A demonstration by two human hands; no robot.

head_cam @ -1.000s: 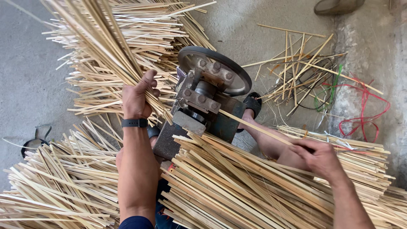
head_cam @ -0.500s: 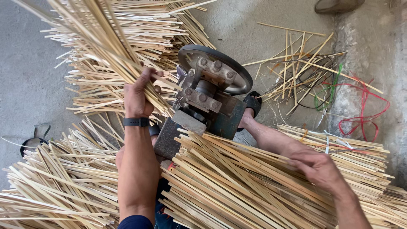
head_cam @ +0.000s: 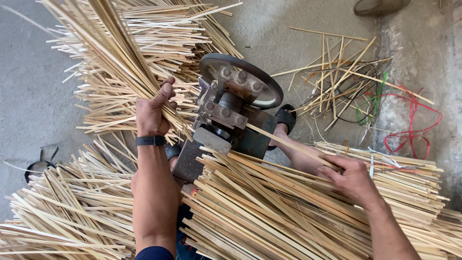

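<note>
A dark metal machine [head_cam: 231, 120] with a round wheel [head_cam: 243, 79] stands in the middle, among heaps of pale bamboo strips. My left hand [head_cam: 151, 110], with a black band on the wrist, grips a thick bundle of strips [head_cam: 110, 58] that fans up to the upper left, just left of the machine. My right hand [head_cam: 351, 178] pinches one single strip [head_cam: 288, 143] whose far end reaches the machine's body. Under that hand lies a big pile of strips [head_cam: 269, 207].
Another pile of strips [head_cam: 62, 212] lies at the lower left. Loose strips and red, green and black wires [head_cam: 409, 120] lie on the concrete at the right. My foot in a black sandal [head_cam: 285, 120] shows behind the machine. A dark object [head_cam: 38, 166] sits at the left edge.
My right hand dropped onto the pile half a second ago and is now back up, holding a single strip pointed into the machine. My left hand keeps its grip on the bundle.
</note>
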